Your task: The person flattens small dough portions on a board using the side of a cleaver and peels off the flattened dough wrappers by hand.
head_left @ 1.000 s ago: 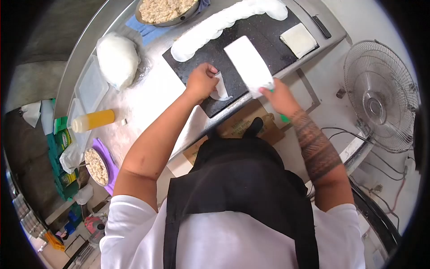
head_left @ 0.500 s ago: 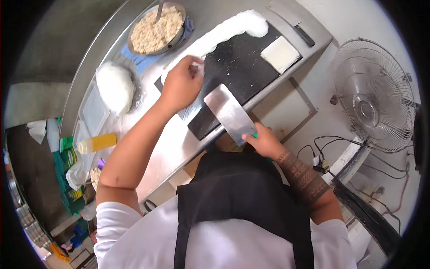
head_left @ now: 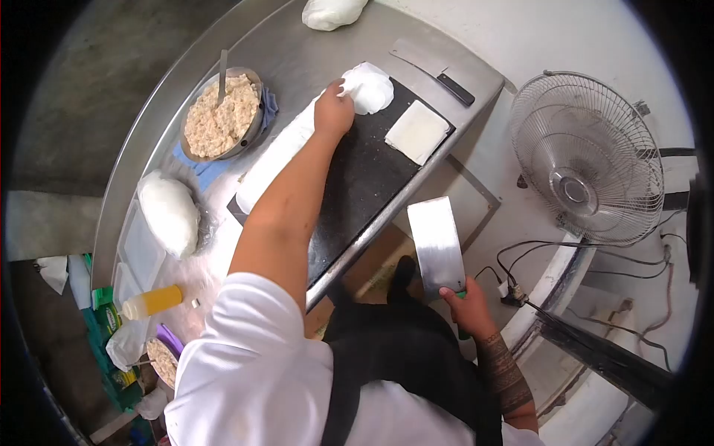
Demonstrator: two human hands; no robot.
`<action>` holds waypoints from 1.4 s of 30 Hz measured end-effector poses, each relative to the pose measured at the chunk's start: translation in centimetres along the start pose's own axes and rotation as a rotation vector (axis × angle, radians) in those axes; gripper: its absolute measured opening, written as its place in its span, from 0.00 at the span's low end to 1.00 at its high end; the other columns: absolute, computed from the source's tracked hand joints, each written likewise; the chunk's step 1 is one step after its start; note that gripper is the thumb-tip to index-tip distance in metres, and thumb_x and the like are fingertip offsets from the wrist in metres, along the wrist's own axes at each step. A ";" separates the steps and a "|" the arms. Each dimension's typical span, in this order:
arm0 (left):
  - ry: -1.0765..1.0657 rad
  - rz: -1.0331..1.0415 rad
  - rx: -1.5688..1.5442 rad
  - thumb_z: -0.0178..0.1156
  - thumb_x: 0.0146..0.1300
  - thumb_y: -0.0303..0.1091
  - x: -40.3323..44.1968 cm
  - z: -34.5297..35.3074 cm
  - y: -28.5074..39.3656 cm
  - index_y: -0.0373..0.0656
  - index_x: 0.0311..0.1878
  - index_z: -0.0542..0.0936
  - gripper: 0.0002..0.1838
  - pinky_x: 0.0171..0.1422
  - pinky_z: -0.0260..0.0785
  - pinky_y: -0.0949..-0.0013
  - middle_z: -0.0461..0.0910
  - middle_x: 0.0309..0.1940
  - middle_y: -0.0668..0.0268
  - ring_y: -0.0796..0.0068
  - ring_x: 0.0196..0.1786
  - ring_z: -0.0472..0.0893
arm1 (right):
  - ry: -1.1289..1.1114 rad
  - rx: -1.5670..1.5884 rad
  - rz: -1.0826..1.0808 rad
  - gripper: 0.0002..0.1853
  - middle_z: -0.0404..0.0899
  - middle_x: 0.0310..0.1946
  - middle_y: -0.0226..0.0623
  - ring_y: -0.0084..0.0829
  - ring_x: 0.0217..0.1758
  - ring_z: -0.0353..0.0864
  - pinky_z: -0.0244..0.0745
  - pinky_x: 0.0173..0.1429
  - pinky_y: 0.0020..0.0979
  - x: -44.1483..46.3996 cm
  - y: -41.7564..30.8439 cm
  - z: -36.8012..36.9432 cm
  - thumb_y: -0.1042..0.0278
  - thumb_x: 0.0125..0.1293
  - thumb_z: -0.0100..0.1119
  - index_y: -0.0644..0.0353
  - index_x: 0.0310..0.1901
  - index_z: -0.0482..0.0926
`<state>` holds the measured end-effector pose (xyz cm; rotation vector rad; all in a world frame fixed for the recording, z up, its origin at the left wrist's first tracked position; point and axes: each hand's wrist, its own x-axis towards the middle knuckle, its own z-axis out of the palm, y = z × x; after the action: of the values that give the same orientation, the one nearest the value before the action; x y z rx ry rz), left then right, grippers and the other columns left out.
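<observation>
My right hand [head_left: 474,308] grips a broad-bladed cleaver [head_left: 435,241] by its green handle, the blade held up off the table's front edge. My left hand [head_left: 335,113] reaches across the black board [head_left: 364,160], its fingers closed on a long white cloth [head_left: 370,88] near the bunched far end. That cloth runs along the board's back side, partly behind my left forearm; what lies under it is hidden. A stack of square, pale wrapper sheets [head_left: 418,132] rests at the board's right end.
A metal bowl [head_left: 256,132] of chunky filling with a spoon stands on a blue cloth [head_left: 201,172]. Nearby lie a white plastic bag [head_left: 169,212] and a yellow-filled bottle [head_left: 152,302]. A black-handled knife [head_left: 455,89] sits at the far right; a fan [head_left: 587,160] stands beyond.
My left hand has moved away from me along the board and closed on the cloth's far part. My right hand has drawn the cleaver right, clear of the board. The view has shifted.
</observation>
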<state>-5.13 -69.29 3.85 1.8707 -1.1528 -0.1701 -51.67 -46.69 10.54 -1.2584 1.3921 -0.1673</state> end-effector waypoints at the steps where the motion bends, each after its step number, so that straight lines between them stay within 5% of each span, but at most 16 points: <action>1: 0.060 -0.006 -0.105 0.65 0.70 0.32 -2.3 -1.3 0.9 0.40 0.61 0.86 0.18 0.62 0.81 0.58 0.90 0.53 0.52 0.55 0.54 0.90 | 0.018 -0.016 -0.011 0.22 0.90 0.46 0.45 0.36 0.47 0.90 0.84 0.53 0.38 0.1 0.6 -0.3 0.58 0.74 0.73 0.69 0.57 0.82; 4: 0.085 0.096 -0.072 0.65 0.72 0.31 -9.4 -5.6 -0.4 0.38 0.61 0.85 0.17 0.60 0.81 0.56 0.89 0.52 0.50 0.54 0.50 0.90 | 0.071 -0.091 -0.071 0.22 0.89 0.44 0.43 0.34 0.44 0.89 0.84 0.50 0.37 1.5 1.3 -0.5 0.59 0.74 0.73 0.69 0.57 0.81; 9: -0.023 -0.155 -0.074 0.65 0.71 0.23 -26.3 -15.8 -4.3 0.39 0.56 0.86 0.12 0.48 0.81 0.66 0.87 0.45 0.58 0.67 0.42 0.87 | -0.044 0.094 -0.126 0.17 0.83 0.29 0.34 0.25 0.23 0.81 0.78 0.28 0.32 5.0 -3.7 1.8 0.60 0.76 0.72 0.64 0.53 0.79; 10: -0.004 -0.146 -0.053 0.65 0.71 0.22 -29.1 -18.1 -4.4 0.38 0.55 0.86 0.11 0.48 0.81 0.67 0.86 0.44 0.58 0.69 0.41 0.87 | -0.053 0.174 -0.185 0.14 0.75 0.22 0.27 0.20 0.15 0.72 0.70 0.20 0.29 5.5 -4.9 3.4 0.59 0.77 0.71 0.59 0.48 0.77; 16: 0.184 -0.489 0.174 0.65 0.73 0.28 -40.4 -33.1 -8.5 0.38 0.54 0.86 0.10 0.48 0.83 0.65 0.87 0.45 0.57 0.67 0.43 0.88 | 0.095 0.219 -0.384 0.20 0.74 0.28 0.27 0.21 0.24 0.76 0.72 0.26 0.27 15.2 -9.7 3.9 0.45 0.84 0.61 0.55 0.47 0.74; 19: 0.383 -0.610 0.245 0.69 0.70 0.29 -43.8 -39.2 -12.4 0.39 0.57 0.85 0.14 0.55 0.82 0.60 0.87 0.50 0.54 0.59 0.50 0.87 | 0.042 0.326 -0.246 0.21 0.71 0.27 0.24 0.22 0.24 0.71 0.70 0.28 0.30 22.1 -9.0 2.9 0.39 0.83 0.59 0.51 0.50 0.75; 22: 0.513 -0.545 0.623 0.72 0.67 0.30 -46.3 -43.4 -17.1 0.41 0.61 0.84 0.20 0.63 0.79 0.54 0.85 0.56 0.54 0.53 0.57 0.84 | -0.026 0.363 -0.015 0.20 0.69 0.27 0.23 0.22 0.24 0.68 0.69 0.29 0.30 24.5 -5.9 2.2 0.39 0.82 0.61 0.47 0.54 0.77; 24: 0.502 -0.515 0.567 0.74 0.66 0.30 -46.4 -45.5 -18.5 0.41 0.63 0.84 0.22 0.61 0.81 0.54 0.83 0.59 0.53 0.53 0.59 0.85 | -0.001 0.371 0.011 0.19 0.68 0.26 0.23 0.22 0.24 0.67 0.68 0.29 0.30 23.5 -5.9 2.7 0.40 0.81 0.62 0.46 0.57 0.78; 29: 0.184 -0.604 0.405 0.76 0.65 0.32 -44.5 -46.4 -21.7 0.38 0.58 0.87 0.19 0.63 0.78 0.51 0.84 0.54 0.52 0.49 0.55 0.85 | 0.028 0.363 -0.044 0.16 0.68 0.25 0.22 0.21 0.22 0.67 0.68 0.27 0.29 16.3 -2.2 8.7 0.44 0.81 0.63 0.47 0.50 0.76; 33: 0.198 -0.520 0.183 0.71 0.70 0.29 -38.9 -43.1 -18.2 0.37 0.55 0.88 0.13 0.55 0.82 0.57 0.84 0.50 0.52 0.55 0.48 0.88 | 0.016 0.336 -0.071 0.14 0.69 0.23 0.23 0.21 0.20 0.69 0.68 0.24 0.29 9.0 0.4 13.4 0.49 0.82 0.64 0.50 0.45 0.75; 36: -0.108 -0.191 -0.008 0.70 0.71 0.27 -34.8 -37.3 -13.0 0.36 0.56 0.88 0.13 0.54 0.82 0.58 0.85 0.50 0.52 0.56 0.47 0.88 | -0.050 0.190 -0.012 0.15 0.70 0.24 0.24 0.21 0.19 0.70 0.70 0.22 0.29 4.6 -0.6 14.9 0.52 0.81 0.65 0.54 0.46 0.76; 42: -0.594 0.072 -0.062 0.73 0.68 0.31 -28.8 -25.8 -3.7 0.39 0.51 0.87 0.12 0.57 0.81 0.57 0.86 0.47 0.55 0.54 0.49 0.89 | -0.034 0.098 -0.030 0.17 0.72 0.23 0.25 0.20 0.19 0.71 0.71 0.23 0.30 3.1 1.4 14.7 0.51 0.80 0.67 0.58 0.46 0.77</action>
<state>-5.11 -30.58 6.99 1.7673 -1.5838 -0.7498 -40.15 -40.29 3.23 -1.1960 1.3209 -0.2311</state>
